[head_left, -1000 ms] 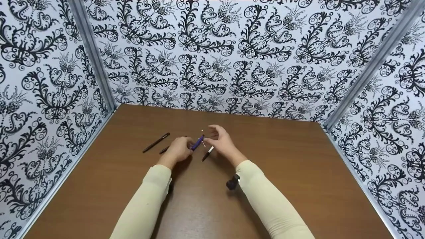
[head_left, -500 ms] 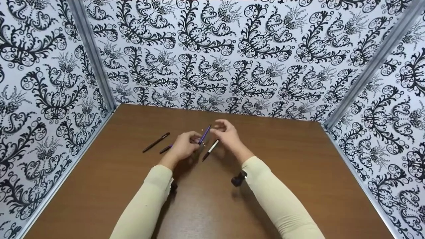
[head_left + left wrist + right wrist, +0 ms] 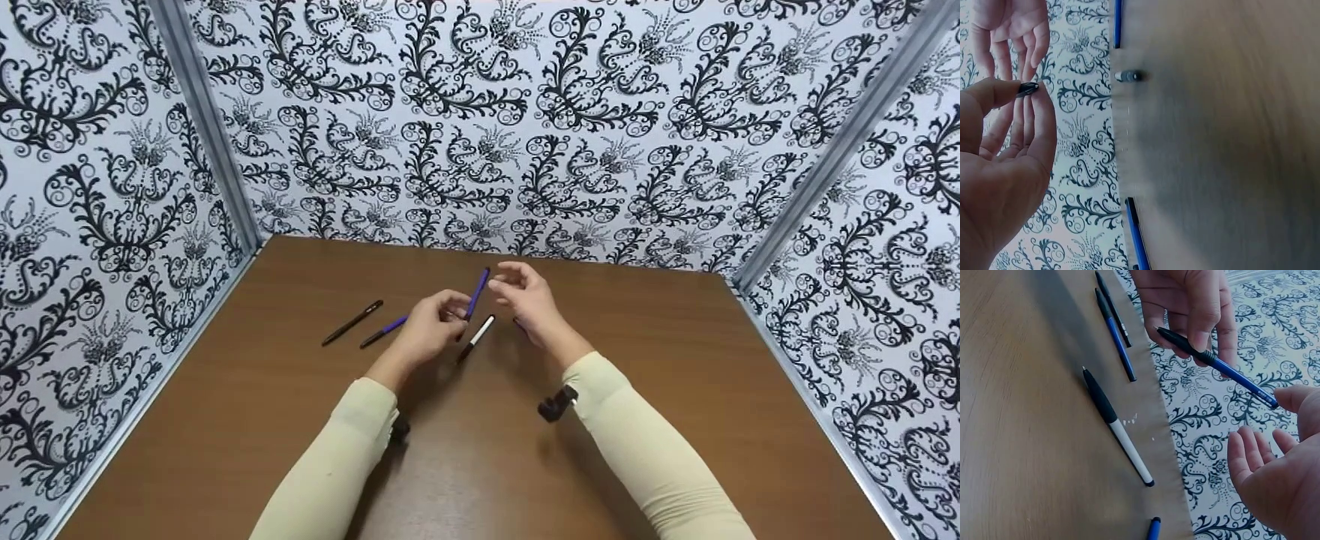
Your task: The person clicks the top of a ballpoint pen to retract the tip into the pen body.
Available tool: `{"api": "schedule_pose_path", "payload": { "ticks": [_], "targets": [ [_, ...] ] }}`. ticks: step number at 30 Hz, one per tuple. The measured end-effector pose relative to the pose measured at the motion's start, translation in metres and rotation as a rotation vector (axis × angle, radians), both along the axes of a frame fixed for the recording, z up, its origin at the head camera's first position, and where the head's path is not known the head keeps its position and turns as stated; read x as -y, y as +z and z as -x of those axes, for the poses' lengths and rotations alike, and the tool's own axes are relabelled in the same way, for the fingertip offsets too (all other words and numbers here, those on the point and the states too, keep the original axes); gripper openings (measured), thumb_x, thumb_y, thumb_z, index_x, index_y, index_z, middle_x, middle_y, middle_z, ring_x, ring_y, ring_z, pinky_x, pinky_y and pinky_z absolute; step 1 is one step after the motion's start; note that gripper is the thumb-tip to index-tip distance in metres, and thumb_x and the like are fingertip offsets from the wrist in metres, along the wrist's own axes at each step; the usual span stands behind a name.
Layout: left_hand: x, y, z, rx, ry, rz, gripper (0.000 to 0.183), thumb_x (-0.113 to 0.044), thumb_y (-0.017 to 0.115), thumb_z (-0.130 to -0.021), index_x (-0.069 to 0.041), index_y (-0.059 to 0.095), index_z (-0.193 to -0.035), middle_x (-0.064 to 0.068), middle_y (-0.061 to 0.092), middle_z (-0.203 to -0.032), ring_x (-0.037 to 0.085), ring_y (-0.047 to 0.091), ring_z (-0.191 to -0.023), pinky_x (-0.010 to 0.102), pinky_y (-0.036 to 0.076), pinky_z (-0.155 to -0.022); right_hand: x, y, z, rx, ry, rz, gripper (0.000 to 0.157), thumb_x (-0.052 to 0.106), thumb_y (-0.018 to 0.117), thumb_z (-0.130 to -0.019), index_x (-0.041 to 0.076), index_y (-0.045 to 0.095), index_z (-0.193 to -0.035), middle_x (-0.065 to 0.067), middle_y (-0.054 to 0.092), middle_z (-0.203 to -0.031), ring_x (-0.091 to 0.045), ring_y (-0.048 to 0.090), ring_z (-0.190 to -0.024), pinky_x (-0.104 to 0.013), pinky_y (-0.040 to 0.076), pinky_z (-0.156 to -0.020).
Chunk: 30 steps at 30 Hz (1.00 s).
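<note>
A blue pen with a black grip [image 3: 1235, 377] is held off the table, tilted, its point bared. My left hand [image 3: 433, 324] pinches it by the black grip between thumb and fingers. At the pen's rear end is the thumb of my right hand [image 3: 531, 304]; in the right wrist view it seems to touch the end. The other right fingers are relaxed around nothing. Below the hands a white pen with a black grip [image 3: 1129, 444] lies on the table. Another blue pen [image 3: 1154, 529] lies beside it, mostly hidden by the right hand in the head view.
Left of the left hand lie a black pen [image 3: 352, 322] and a blue pen with a black grip [image 3: 382, 332]. Small white specks [image 3: 1130, 420] show near the white pen. Patterned walls [image 3: 480, 150] border the brown table [image 3: 645, 360].
My left hand has raised the blue pen and carried it away and to the right. The right hand has shifted right and farther off, uncovering part of another blue pen.
</note>
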<state>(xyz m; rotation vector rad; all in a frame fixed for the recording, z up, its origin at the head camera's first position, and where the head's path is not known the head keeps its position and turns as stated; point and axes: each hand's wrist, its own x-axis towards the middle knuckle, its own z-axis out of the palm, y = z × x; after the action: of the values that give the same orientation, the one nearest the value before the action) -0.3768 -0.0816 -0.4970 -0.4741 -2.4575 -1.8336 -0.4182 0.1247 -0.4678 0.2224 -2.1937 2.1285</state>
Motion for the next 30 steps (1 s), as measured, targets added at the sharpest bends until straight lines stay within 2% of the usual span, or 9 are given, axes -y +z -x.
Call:
{"api": "schedule_pose_path", "payload": {
  "ticks": [7, 10, 13, 15, 17, 20, 25, 30],
  "targets": [
    [-0.01, -0.001, -0.007, 0.001, -0.049, -0.042, 0.037, 0.009, 0.069, -0.097, -0.002, 0.071, -0.132, 0.017, 0.072, -0.114, 0.022, 0.07, -0.098, 0.032, 0.059, -0.081, -0.012, 0.006, -0.01, -0.021, 0.052, 0.037, 0.043, -0.002, 0.077, -0.099, -0.002, 0.065, -0.14, -0.015, 0.073, -0.119, -0.034, 0.072, -0.11, -0.037, 0.063, -0.089],
    [-0.015, -0.001, -0.01, -0.005, -0.068, -0.062, 0.037, 0.009, 0.069, -0.096, -0.001, 0.07, -0.131, 0.017, 0.073, -0.111, 0.023, 0.07, -0.097, 0.03, 0.057, -0.081, -0.014, 0.009, -0.013, -0.026, 0.075, 0.055, 0.041, -0.003, 0.077, -0.1, -0.001, 0.066, -0.139, -0.015, 0.072, -0.119, -0.035, 0.072, -0.11, -0.039, 0.063, -0.091],
    [-0.02, 0.0, -0.013, -0.004, -0.093, -0.087, 0.038, 0.009, 0.068, -0.094, 0.002, 0.069, -0.131, 0.015, 0.074, -0.109, 0.023, 0.069, -0.097, 0.029, 0.056, -0.08, -0.016, 0.012, -0.016, -0.032, 0.091, 0.075, 0.039, -0.005, 0.075, -0.1, 0.0, 0.066, -0.138, -0.014, 0.071, -0.118, -0.027, 0.073, -0.104, -0.05, 0.061, -0.1],
    [-0.023, 0.001, -0.015, 0.0, -0.11, -0.103, 0.038, 0.01, 0.067, -0.093, 0.002, 0.068, -0.13, 0.014, 0.074, -0.109, 0.023, 0.069, -0.096, 0.029, 0.056, -0.078, -0.017, 0.014, -0.018, -0.037, 0.095, 0.084, 0.04, -0.007, 0.074, -0.1, -0.001, 0.066, -0.139, -0.012, 0.07, -0.117, -0.02, 0.072, -0.099, -0.053, 0.06, -0.102],
    [-0.026, 0.001, -0.017, 0.002, -0.124, -0.122, 0.038, 0.01, 0.067, -0.093, 0.002, 0.067, -0.13, 0.014, 0.073, -0.109, 0.021, 0.069, -0.096, 0.028, 0.055, -0.077, -0.018, 0.017, -0.02, -0.041, 0.102, 0.094, 0.04, -0.008, 0.074, -0.1, -0.001, 0.066, -0.139, -0.011, 0.069, -0.116, -0.018, 0.071, -0.097, -0.052, 0.061, -0.101],
    [-0.031, 0.002, -0.019, 0.013, -0.138, -0.154, 0.037, 0.01, 0.068, -0.093, 0.002, 0.066, -0.129, 0.012, 0.072, -0.108, 0.019, 0.069, -0.094, 0.028, 0.056, -0.076, -0.019, 0.02, -0.023, -0.049, 0.108, 0.105, 0.042, -0.009, 0.074, -0.1, 0.0, 0.066, -0.14, -0.011, 0.068, -0.116, -0.019, 0.07, -0.097, -0.044, 0.063, -0.096],
    [-0.036, 0.003, -0.021, 0.04, -0.16, -0.204, 0.035, 0.01, 0.068, -0.094, 0.002, 0.064, -0.128, 0.009, 0.069, -0.106, 0.019, 0.068, -0.094, 0.028, 0.058, -0.076, -0.022, 0.023, -0.026, -0.075, 0.118, 0.114, 0.043, -0.009, 0.074, -0.099, 0.002, 0.067, -0.14, -0.013, 0.068, -0.119, -0.021, 0.069, -0.101, -0.042, 0.063, -0.096],
    [-0.039, 0.003, -0.02, 0.028, -0.182, -0.207, 0.035, 0.011, 0.069, -0.094, 0.001, 0.064, -0.128, 0.007, 0.069, -0.105, 0.019, 0.068, -0.093, 0.029, 0.061, -0.078, -0.025, 0.025, -0.028, -0.112, 0.147, 0.108, 0.045, -0.008, 0.076, -0.098, 0.003, 0.067, -0.14, -0.016, 0.071, -0.122, -0.022, 0.07, -0.103, -0.035, 0.063, -0.091]
  ]
}}
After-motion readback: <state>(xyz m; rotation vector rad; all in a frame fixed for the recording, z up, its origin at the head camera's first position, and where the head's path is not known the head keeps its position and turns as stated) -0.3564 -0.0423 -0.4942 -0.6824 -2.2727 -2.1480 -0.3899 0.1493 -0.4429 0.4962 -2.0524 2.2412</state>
